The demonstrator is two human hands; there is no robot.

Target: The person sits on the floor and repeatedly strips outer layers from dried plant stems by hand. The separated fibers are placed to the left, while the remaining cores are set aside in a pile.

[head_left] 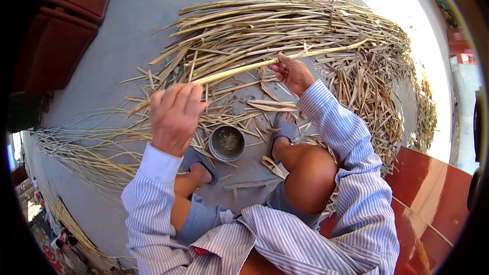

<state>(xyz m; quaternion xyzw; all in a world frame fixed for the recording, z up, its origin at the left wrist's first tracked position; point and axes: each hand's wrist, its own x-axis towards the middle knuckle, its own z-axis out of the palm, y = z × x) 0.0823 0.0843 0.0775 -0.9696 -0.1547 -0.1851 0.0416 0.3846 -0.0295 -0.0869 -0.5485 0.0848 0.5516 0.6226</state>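
We hold a pale yellow cane-like stalk point(234, 73) slantwise above the concrete floor point(137, 30), in front of us. Our left hand point(175, 117), blurred, curls its fingers around the stalk near one end; our right hand point(293, 74) pinches it farther along. Beyond lies a heap of long dry stalks point(244, 25); loose husks point(364, 107) spread toward the floor's sunlit right edge, thin stems point(86, 147) toward its left edge. A round metal bowl point(212, 145) stands between our feet.
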